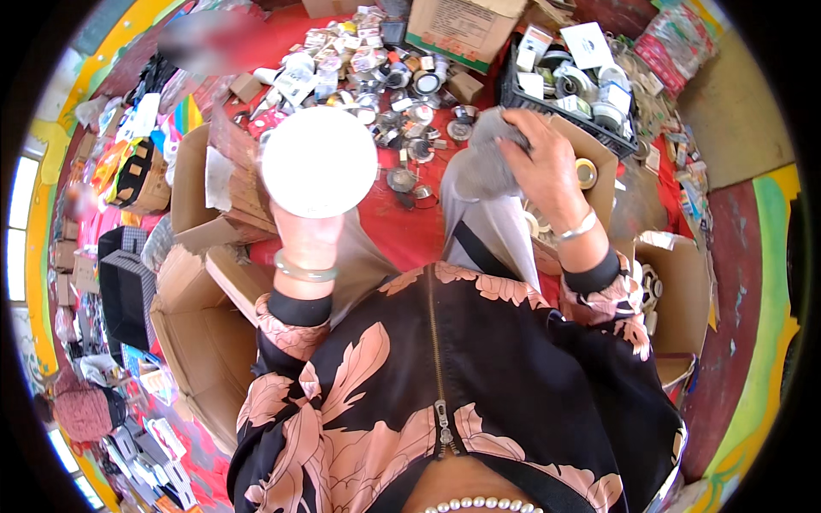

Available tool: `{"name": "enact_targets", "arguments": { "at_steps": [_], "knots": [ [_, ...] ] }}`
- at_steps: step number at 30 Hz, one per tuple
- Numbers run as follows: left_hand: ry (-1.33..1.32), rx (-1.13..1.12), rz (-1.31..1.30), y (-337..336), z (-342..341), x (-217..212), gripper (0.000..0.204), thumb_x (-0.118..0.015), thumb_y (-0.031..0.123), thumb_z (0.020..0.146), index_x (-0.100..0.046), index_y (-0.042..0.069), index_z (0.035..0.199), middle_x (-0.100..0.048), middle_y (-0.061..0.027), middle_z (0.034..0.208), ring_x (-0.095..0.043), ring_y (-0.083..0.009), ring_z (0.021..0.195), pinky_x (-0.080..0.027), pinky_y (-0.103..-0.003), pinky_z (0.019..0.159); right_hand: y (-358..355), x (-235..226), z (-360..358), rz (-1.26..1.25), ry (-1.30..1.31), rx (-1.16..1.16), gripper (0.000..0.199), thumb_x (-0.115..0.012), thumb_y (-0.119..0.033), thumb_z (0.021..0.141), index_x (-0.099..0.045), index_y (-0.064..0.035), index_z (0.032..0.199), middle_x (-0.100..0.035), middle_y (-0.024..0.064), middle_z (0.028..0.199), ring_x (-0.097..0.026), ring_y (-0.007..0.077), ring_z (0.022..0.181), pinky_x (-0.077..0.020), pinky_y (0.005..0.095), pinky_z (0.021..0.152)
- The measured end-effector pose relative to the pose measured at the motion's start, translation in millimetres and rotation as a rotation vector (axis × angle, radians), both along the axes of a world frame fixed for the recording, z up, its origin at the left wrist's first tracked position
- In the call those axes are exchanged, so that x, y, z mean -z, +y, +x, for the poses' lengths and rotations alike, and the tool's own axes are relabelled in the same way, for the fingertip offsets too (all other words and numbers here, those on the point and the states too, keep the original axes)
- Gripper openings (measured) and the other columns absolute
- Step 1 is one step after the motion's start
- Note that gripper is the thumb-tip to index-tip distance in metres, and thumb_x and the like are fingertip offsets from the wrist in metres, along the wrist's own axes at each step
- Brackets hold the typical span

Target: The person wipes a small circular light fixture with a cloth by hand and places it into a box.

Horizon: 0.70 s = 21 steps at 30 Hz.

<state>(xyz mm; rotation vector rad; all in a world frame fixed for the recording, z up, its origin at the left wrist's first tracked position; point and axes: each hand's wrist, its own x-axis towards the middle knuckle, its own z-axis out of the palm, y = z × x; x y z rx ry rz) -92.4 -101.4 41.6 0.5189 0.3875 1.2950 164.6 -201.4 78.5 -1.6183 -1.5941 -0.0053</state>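
My left hand point(304, 232) is raised and grips a large white round bulb point(318, 161), whose dome faces the camera and hides most of the fingers. My right hand point(543, 167) rests on my grey-trousered knee point(483, 167), fingers bent around a bunch of grey cloth there. A pale bangle sits on my left wrist and a silver one on my right. Beyond both hands, several small metal lamp parts and packets point(385, 77) lie scattered on a red floor covering point(402, 231).
Open cardboard boxes stand at my left point(201, 316) and right point(680, 291). A black crate point(569, 85) full of lamp fittings and a closed carton point(457, 30) are ahead. Another person in a red cap point(81, 410) sits at lower left.
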Motion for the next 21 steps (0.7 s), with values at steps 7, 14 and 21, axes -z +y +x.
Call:
{"name": "enact_targets", "arguments": {
  "at_steps": [7, 14, 21],
  "knots": [
    [-0.191, 0.263, -0.09, 11, 0, 27, 0.04, -0.044, 0.029, 0.093, -0.048, 0.007, 0.127, -0.052, -0.0114, 0.128, -0.052, -0.0291, 0.116, -0.045, -0.046, 0.095, -82, 57, 41, -0.648, 0.159, -0.036, 0.024, -0.059, -0.006, 0.076, -0.061, -0.0042, 0.1, -0.063, 0.017, 0.091, -0.06, 0.0344, 0.086, -0.0479, 0.0369, 0.074],
    [-0.082, 0.356, -0.118, -2, 35, 18, 0.037, -0.048, 0.03, 0.091, -0.051, 0.009, 0.122, -0.052, -0.0126, 0.126, -0.052, -0.0328, 0.114, -0.051, -0.042, 0.086, -80, 10, 8, -0.228, 0.299, -0.174, 0.028, -0.057, -0.003, 0.079, -0.06, -0.0011, 0.106, -0.063, 0.0184, 0.093, -0.062, 0.0339, 0.086, -0.0484, 0.0358, 0.075],
    [-0.131, 0.626, 0.261, -3, 42, -3, 0.047, -0.045, 0.034, 0.093, -0.043, 0.004, 0.129, -0.047, -0.0168, 0.13, -0.056, -0.0254, 0.106, -0.049, -0.036, 0.088, -8, 7, -24, 0.023, 0.336, -0.241, 0.035, -0.053, 0.002, 0.08, -0.057, -0.0032, 0.115, -0.062, 0.0186, 0.102, -0.062, 0.0311, 0.091, -0.0496, 0.0348, 0.079]
  ]
}}
